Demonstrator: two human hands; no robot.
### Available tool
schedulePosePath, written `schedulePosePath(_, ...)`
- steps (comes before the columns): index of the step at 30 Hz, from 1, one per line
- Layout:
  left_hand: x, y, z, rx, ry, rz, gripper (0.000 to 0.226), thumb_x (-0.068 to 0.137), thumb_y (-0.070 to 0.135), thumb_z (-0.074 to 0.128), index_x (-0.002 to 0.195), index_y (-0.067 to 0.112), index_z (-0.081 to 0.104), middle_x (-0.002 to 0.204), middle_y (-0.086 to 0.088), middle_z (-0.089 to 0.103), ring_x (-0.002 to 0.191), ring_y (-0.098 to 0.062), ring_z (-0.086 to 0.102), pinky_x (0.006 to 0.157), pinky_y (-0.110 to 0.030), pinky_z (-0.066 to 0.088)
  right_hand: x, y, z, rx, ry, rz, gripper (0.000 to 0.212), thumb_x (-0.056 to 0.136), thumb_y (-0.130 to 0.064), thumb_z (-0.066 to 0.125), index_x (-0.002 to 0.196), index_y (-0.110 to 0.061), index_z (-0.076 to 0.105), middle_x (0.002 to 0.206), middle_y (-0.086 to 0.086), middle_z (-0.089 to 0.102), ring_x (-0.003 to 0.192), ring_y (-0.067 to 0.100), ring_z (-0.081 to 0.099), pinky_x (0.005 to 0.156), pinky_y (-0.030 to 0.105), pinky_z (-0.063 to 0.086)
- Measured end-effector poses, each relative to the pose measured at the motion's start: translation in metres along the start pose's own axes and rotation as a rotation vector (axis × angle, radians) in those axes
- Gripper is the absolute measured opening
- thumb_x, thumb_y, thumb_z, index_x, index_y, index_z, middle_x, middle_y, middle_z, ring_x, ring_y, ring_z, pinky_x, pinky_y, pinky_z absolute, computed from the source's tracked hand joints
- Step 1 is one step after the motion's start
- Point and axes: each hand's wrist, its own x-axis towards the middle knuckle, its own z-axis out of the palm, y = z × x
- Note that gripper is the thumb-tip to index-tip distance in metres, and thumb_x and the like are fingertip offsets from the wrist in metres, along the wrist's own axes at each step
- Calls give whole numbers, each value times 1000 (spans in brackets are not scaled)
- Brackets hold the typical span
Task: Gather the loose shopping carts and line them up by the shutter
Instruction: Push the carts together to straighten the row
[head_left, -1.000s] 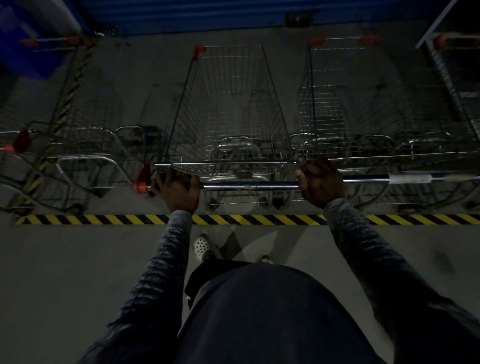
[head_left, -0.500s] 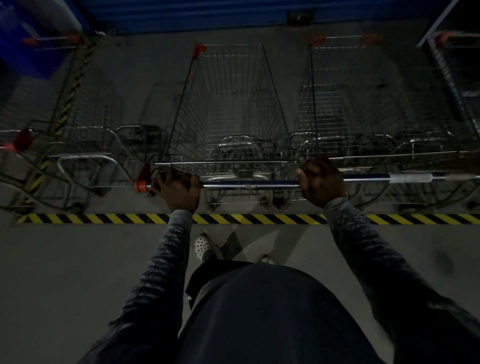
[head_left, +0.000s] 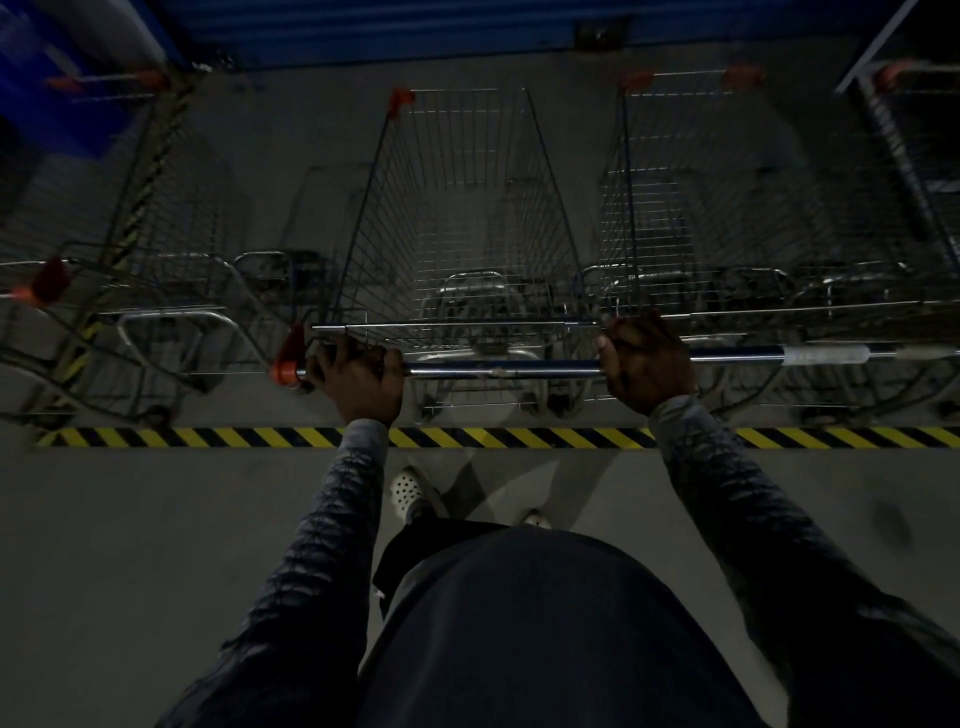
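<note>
Item 1, nearest: dark-clothed torso and two quilted sleeves reaching forward. One pale perforated shoe (head_left: 408, 491) on the grey floor (head_left: 130, 545).

Item 2: yellow-and-black hazard tape (head_left: 519, 437), running left to right across the floor, between the feet and the cart wheels.

Item 3: left hand (head_left: 358, 376), fingers curled over the handle bar (head_left: 498, 369) just inside its orange end cap (head_left: 285, 364). Right hand (head_left: 644, 358), likewise wrapped round the bar, further along it. Both are clamped on, about level with each other, neither clearly nearer.

Item 4: shopping cart (head_left: 457, 218), wire basket. It lies straight ahead of both hands. Its long axis points away from the person toward the shutter, with the handle crosswise. Wheels sit beyond the tape.

Item 5: neighbouring cart (head_left: 691, 197), just beside on the right, parallel, nose roughly level. Left cart (head_left: 156, 208), angled, with a gap between. Far-right cart (head_left: 909, 156), at the frame edge.

Item 6, farthest: blue shutter (head_left: 363, 26), with a strip of bare floor between it and the cart noses.

Assessment: the cart appears to be in line. Any remaining push would run straight along its long axis, shared evenly by both hands.
</note>
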Motion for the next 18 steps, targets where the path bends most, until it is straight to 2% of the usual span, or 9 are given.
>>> schedulePosePath(5,-1,1,0,-13,18,-8,52,85,51,42,73,16,78,105,-17,65,108,-39,48,95,-48,28,-2,1,4,-14,3,32,32,104,-24,47,96,-5,72,102,12,71,92,39,62,104,52,44)
schedulePosePath(8,-3,4,-3,-41,34,-10,53,85,51,43,73,14,78,105,-19,65,110,-41,49,96,-50,28,-2,2,4,-12,-1,26,33,105,-24,47,94,-5,72,105,11,71,92,39,63,105,52,44)
schedulePosePath(11,-2,3,-3,-21,18,-5,54,86,51,41,74,14,79,107,-20,65,111,-44,50,97,-54,30,-2,2,3,-19,0,11,35,105,-25,48,90,-4,72,100,11,71,90,39,63,101,52,46)
schedulePosePath(18,-2,2,-3,-41,26,13,52,87,50,42,73,14,78,105,-21,65,111,-48,51,98,-54,30,-3,2,5,-21,8,33,40,106,-29,47,86,-7,74,104,8,73,94,38,65,104,50,44)
